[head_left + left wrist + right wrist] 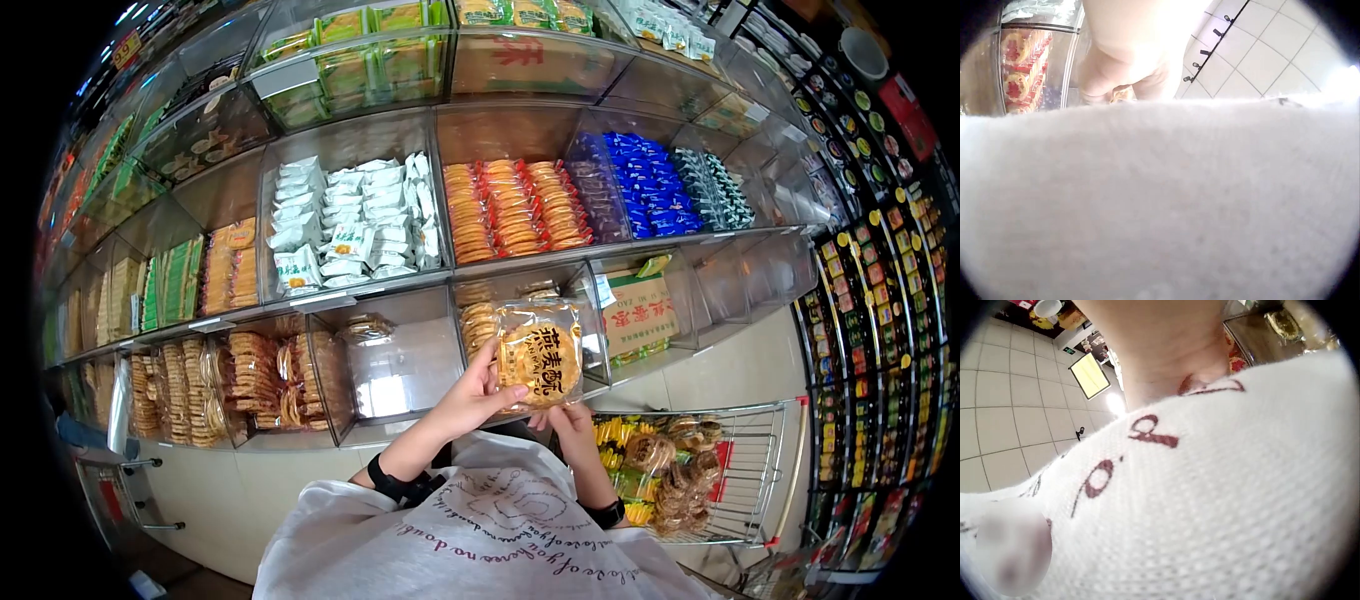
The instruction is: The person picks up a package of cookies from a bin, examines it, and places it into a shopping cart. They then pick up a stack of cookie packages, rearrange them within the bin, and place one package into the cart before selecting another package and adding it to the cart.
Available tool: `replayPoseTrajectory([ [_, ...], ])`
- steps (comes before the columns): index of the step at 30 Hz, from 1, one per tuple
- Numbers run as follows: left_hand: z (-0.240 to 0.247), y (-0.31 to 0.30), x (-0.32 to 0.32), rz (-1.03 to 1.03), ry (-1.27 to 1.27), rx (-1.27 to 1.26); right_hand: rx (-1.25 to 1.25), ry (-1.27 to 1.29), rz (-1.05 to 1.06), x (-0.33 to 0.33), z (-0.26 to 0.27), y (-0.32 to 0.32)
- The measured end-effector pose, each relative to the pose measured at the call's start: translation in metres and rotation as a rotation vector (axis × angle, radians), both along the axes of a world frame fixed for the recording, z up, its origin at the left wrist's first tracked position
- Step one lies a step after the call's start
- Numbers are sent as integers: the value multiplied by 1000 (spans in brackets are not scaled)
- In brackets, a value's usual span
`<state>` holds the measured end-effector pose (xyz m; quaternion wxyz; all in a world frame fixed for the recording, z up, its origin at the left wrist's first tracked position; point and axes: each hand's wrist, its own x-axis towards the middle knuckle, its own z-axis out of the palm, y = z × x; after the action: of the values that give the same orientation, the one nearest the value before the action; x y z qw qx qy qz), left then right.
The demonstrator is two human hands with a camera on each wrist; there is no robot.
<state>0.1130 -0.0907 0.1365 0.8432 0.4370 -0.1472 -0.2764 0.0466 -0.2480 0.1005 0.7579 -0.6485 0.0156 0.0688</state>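
In the head view my left hand [478,392] grips a clear-wrapped round biscuit pack [541,355] with dark Chinese lettering, thumb across its front lower left. The pack is tilted up in front of the lower shelf bins. My right hand [572,428] is at the pack's lower edge, fingertips right at the wrapper and partly hidden; I cannot tell whether they pinch it. White shirt cloth fills most of both wrist views. The left wrist view shows part of the left hand [1125,72] above the cloth, with a sliver of wrapper by the fingers.
Clear bins hold stacked biscuits [255,370], white packets [350,215], red-and-orange packs [515,205] and blue packets [655,185]. One lower bin [400,375] has a few packs at its back. A shopping cart [765,470] with bagged goods stands at right, beside a dark rack [870,350].
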Motion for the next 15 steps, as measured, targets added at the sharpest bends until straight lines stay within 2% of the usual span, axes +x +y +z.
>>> replayPoseTrajectory([
  [3, -5, -1, -2, 8, -8, 34, 189, -8, -173, -3, -8, -4],
  [4, -4, -1, -3, -11, 41, 13, 189, -8, -174, -3, -8, -4],
  [6, -5, -2, -5, -33, 90, -8, 39, -6, -171, -4, -8, -7],
  [15, -9, -1, -4, -39, 40, 40, 130, 19, -154, -6, 0, -6],
])
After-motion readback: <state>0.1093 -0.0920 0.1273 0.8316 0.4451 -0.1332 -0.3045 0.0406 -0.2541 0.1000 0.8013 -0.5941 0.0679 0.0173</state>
